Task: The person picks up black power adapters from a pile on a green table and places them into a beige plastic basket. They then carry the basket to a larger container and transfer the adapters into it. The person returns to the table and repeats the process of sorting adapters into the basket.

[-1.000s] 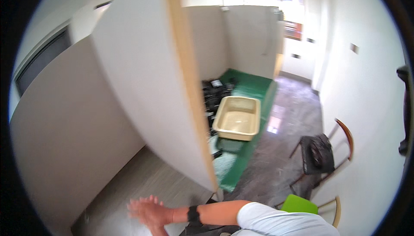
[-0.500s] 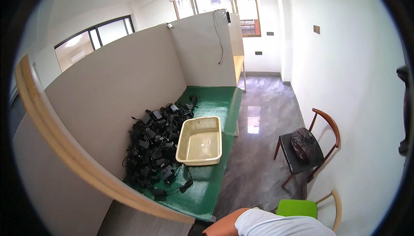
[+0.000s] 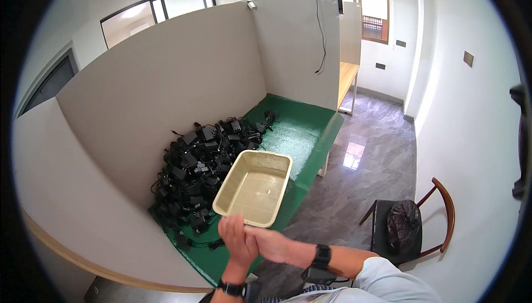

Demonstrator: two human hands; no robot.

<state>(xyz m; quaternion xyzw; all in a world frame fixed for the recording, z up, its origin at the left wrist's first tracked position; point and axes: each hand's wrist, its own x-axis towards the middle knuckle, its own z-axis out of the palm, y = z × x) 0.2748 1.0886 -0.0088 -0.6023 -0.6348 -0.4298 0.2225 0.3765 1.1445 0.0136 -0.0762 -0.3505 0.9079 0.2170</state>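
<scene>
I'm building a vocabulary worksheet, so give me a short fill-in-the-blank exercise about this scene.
1. The left hand touches the person's ____ hand.
2. The heap of adapters is ____ in colour.
3. The table cover beneath the cream basin is coloured ____.
4. The dark bag lies on the chair, on its ____.

Missing words: right; black; green; seat.

Plastic basin [image 3: 254, 195], glossy floor [image 3: 346, 189]
</scene>
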